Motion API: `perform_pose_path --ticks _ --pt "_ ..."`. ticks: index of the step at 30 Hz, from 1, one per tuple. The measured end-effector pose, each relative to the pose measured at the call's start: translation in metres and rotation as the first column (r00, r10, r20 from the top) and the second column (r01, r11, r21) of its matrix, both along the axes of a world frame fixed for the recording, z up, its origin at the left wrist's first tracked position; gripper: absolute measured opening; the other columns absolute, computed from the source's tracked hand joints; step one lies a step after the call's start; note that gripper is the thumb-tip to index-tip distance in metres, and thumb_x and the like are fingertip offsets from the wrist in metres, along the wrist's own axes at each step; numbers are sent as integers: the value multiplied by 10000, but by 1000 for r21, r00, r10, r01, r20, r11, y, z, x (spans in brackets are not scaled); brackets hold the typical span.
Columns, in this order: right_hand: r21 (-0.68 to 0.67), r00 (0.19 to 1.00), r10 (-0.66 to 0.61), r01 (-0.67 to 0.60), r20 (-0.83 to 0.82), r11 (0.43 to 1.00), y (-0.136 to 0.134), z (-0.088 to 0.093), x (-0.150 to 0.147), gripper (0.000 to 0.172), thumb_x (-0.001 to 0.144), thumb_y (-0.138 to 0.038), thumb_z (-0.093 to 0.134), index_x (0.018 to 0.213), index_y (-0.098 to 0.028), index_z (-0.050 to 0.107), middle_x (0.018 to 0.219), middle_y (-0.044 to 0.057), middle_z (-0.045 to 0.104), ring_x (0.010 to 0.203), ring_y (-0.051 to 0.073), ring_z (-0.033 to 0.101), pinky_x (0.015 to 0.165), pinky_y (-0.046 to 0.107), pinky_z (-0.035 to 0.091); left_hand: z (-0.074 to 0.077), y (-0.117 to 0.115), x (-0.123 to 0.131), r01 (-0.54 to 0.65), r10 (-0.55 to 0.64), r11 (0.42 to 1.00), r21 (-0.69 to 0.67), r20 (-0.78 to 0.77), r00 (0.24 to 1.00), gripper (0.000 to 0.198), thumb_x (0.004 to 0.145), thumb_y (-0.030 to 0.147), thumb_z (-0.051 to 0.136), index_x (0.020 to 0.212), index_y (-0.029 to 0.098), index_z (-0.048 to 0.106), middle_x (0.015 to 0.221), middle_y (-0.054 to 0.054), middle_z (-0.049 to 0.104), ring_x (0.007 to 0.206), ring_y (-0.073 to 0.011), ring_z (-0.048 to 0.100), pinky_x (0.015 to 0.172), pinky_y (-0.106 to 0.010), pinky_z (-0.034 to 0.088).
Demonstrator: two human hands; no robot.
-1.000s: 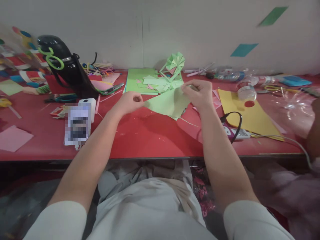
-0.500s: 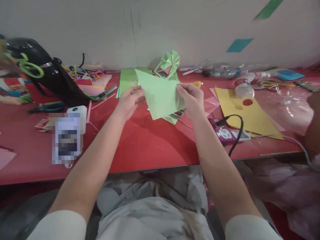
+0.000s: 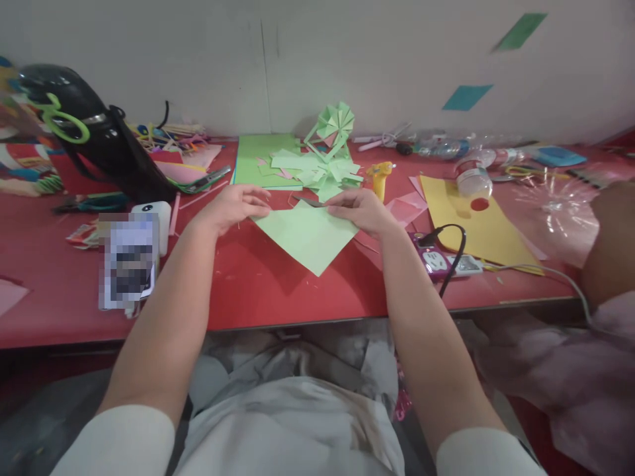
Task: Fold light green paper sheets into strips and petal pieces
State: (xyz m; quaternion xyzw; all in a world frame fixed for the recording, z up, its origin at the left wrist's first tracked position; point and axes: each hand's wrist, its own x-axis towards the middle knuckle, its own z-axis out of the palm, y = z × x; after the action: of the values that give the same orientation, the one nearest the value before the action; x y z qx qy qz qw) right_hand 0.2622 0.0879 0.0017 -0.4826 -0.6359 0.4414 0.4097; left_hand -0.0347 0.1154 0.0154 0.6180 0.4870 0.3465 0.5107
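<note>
A light green sheet of paper (image 3: 307,238) lies between my hands with one corner pointing towards me, low over the red table or on it. At its left corner, my left hand (image 3: 233,208) pinches the edge between thumb and fingers. My right hand (image 3: 361,210) grips the upper right edge, its fingertips close together. Just behind the sheet a pair of scissors (image 3: 308,201) shows in part. Beyond lie pieces of folded green paper (image 3: 327,175), and a round pleated green paper shape (image 3: 336,125) stands against the wall.
A yellow glue gun (image 3: 380,176) stands right of the folded pieces. Further right are yellow paper (image 3: 489,231), a purple power strip (image 3: 432,259) with cables, and a plastic bottle (image 3: 473,178). A black bottle case (image 3: 99,139) and a phone (image 3: 131,264) lie left. Another person's arm (image 3: 610,244) is at right.
Both hands have brought the green sheet down and nearer to me, and it has turned so a corner points my way. The folded green pieces and glue gun behind it are less covered.
</note>
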Motion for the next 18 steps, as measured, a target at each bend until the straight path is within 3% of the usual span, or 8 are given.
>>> perform_pose_path --ticks 4,7,9,11,13,15,18 --pt "-60 990 134 -131 42 990 -1 1 -6 267 663 -363 855 872 -205 804 808 44 755 714 173 668 663 313 531 10 -13 2 188 -170 980 61 -221 960 383 636 369 862 969 203 773 1038 -93 752 983 -263 689 883 -373 537" --pt "-99 987 158 -158 -14 982 -3 1 -18 334 630 -374 880 897 -193 795 800 57 755 699 184 675 641 319 536 10 -21 15 333 -326 943 -2 -218 920 362 669 403 839 963 201 784 992 -76 760 930 -256 700 861 -362 539" --pt "-58 992 76 -82 -104 995 -3 0 -26 391 633 -432 879 923 -191 777 828 68 753 737 202 692 655 327 549 4 -21 24 410 -415 910 -69 -164 895 324 668 367 842 918 172 776 918 -75 757 860 -246 709 828 -360 544" --pt "-9 971 -29 27 -238 1000 -2 -1 -30 461 681 -537 828 993 -207 747 903 79 752 843 229 710 706 341 571 -4 -19 31 347 -349 937 -32 -66 935 260 703 327 817 877 149 742 903 -79 747 828 -224 705 824 -365 547" --pt "-5 930 -76 80 -359 997 -3 -3 -30 518 730 -607 764 1081 -231 706 995 86 743 976 251 703 780 362 590 -12 -15 36 180 -181 983 20 69 981 195 740 253 774 875 139 693 911 -82 739 824 -203 701 838 -375 551" --pt "-49 917 -54 38 -395 998 -4 -4 -29 524 723 -564 788 1117 -238 675 1046 84 731 1039 259 688 837 391 596 -17 -13 40 61 -61 998 5 173 983 172 748 153 725 904 130 656 904 -82 731 844 -196 702 872 -387 551" --pt "-136 935 42 -96 -352 986 -7 -5 -31 517 662 -356 870 1110 -224 649 1065 66 719 1020 248 688 890 415 594 -19 -13 46 -42 64 995 -86 277 959 221 738 70 666 948 127 626 937 -91 725 878 -214 709 876 -400 561"
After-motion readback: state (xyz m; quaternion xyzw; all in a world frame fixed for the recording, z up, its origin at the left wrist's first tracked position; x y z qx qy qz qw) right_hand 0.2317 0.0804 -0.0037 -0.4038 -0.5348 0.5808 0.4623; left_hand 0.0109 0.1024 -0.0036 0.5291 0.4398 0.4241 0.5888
